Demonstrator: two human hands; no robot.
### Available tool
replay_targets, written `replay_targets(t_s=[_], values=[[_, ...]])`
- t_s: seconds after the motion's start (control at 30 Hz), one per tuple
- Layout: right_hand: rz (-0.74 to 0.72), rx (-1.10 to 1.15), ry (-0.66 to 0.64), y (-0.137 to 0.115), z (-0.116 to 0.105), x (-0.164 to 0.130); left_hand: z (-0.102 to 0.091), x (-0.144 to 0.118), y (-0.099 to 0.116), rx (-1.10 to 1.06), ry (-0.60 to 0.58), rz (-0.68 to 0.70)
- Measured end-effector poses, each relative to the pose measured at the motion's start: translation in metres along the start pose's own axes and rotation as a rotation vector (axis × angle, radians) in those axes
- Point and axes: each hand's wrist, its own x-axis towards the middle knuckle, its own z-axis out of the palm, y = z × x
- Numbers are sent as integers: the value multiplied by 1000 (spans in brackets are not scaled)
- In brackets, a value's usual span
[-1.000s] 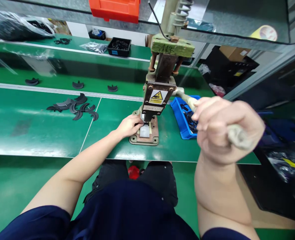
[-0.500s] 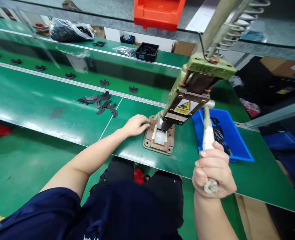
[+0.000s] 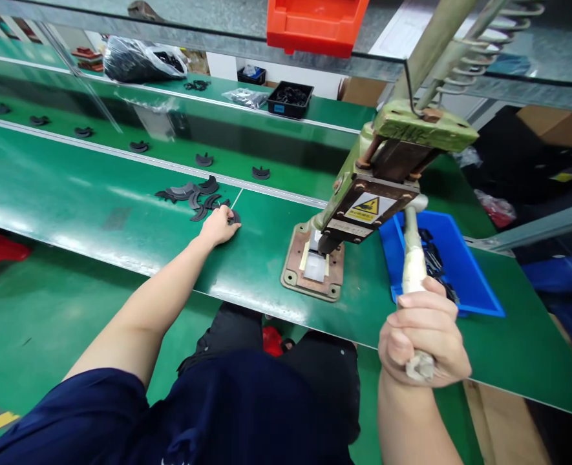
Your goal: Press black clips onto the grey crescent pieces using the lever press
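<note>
My right hand (image 3: 426, 332) is wrapped round the tape-bound lever handle (image 3: 413, 258) of a green hand press (image 3: 377, 187). Below the press head, its base plate (image 3: 293, 274) stands on the green bench, with a pale metal block (image 3: 315, 266) in the middle. My left hand (image 3: 218, 227) has its fingers closed on a dark curved piece (image 3: 235, 218) at the right end of a loose pile. Several more curved black pieces (image 3: 196, 194) make up that pile, just beyond the hand. How firmly the fingers grip the piece is partly hidden.
Right of the press is a blue bin (image 3: 474, 284) with black parts. Curved pieces (image 3: 139, 146) lie spaced along the belt behind the bench. An orange bin (image 3: 317, 26) sits on the shelf above. A black tray (image 3: 290, 100) and a plastic bag (image 3: 140, 59) are farther back.
My left hand has gone from the edge of the press base leftward to the pile and closed on a curved piece. My right hand has stayed on the lever handle. The view has shifted slightly.
</note>
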Motion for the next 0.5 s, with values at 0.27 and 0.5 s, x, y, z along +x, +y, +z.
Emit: replay_targets(t_s=[0.27, 0.5], values=[[-23, 41, -64, -5, -2, 2, 14, -16, 29, -85, -36, 249], [8, 18, -39, -7, 0, 0, 18, -45, 75, -666, -352, 118]])
